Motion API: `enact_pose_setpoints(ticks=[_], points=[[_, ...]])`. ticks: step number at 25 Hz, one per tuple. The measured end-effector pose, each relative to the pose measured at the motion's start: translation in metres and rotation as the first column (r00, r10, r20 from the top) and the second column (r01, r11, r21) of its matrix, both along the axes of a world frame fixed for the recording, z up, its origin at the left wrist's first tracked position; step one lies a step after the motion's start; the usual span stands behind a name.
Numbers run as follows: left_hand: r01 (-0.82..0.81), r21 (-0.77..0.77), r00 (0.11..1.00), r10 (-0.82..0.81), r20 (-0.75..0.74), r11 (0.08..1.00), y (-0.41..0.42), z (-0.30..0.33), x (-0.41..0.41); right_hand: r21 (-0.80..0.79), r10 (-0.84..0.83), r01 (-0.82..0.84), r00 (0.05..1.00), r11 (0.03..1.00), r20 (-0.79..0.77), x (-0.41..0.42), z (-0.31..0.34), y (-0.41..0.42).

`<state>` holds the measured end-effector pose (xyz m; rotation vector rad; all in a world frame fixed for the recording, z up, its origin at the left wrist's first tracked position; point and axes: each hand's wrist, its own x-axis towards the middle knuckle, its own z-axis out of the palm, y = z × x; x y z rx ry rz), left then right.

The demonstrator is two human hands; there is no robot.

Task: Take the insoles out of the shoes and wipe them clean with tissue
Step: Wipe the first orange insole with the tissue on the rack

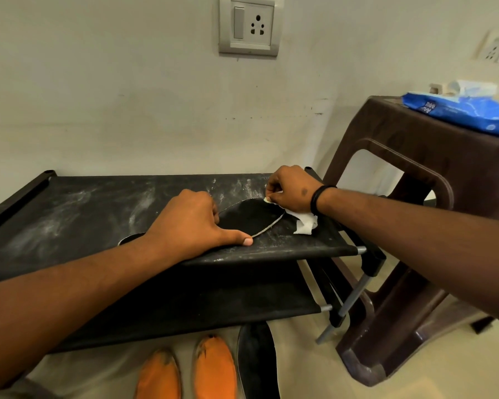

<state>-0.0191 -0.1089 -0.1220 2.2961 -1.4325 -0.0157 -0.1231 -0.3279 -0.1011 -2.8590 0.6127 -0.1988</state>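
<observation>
A black insole (252, 216) with a pale edge lies on the dusty top shelf of a black shoe rack (78, 208). My left hand (190, 223) presses down on its middle, thumb stretched along the near edge. My right hand (290, 188) grips a white tissue (306, 223) at the insole's far end; the tissue trails out under the wrist. Down on the floor a second black insole (257, 361) lies beside two orange shoes (185, 370).
A brown plastic stool (409, 197) stands right of the rack, with a blue wipes pack (461, 109) on top. A wall with a switch and socket plate (248, 24) runs close behind the rack. A lower rack shelf (213, 306) sits beneath.
</observation>
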Motion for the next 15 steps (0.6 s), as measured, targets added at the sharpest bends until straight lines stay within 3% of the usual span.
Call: enact_pose_setpoints(ticks=[15], points=[[-0.032,-0.012,0.999,0.032,0.01,0.999,0.002,0.006,-0.008,0.009,0.252,-0.251,0.968,0.968,-0.025,0.037,-0.006,0.071]])
